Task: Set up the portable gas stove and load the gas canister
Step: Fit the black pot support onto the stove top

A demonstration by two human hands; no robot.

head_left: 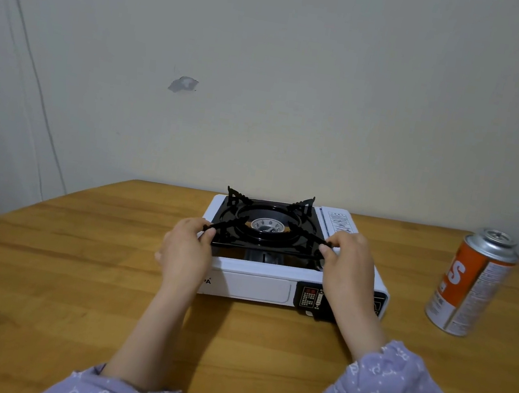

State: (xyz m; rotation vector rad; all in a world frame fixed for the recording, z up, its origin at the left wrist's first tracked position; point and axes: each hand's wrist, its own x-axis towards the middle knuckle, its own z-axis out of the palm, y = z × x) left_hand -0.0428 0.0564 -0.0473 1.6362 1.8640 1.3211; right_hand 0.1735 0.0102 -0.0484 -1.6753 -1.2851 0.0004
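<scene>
In the head view, the white stove point(286, 277) sits near the far edge of the wooden surface point(39, 264), about midway along it. The black pan support point(266, 231) is raised at its near side, a gap showing beneath it. The gas canister point(471, 281) stands upright towards the right edge, well apart from the stove and untouched.

The risk, as I judge it, is the support dropping in crooked: if the two sides are lowered unevenly, its frame may miss the recess and rock, or knock the burner point(268, 224). A slip on the thin metal could also let it fall.

The left hand point(188, 246) has its fingers point(209, 231) pinched shut on the support's near left corner. The right hand point(349, 263) pinches the near right corner the same way, fingers point(324, 248) closed on the metal.
</scene>
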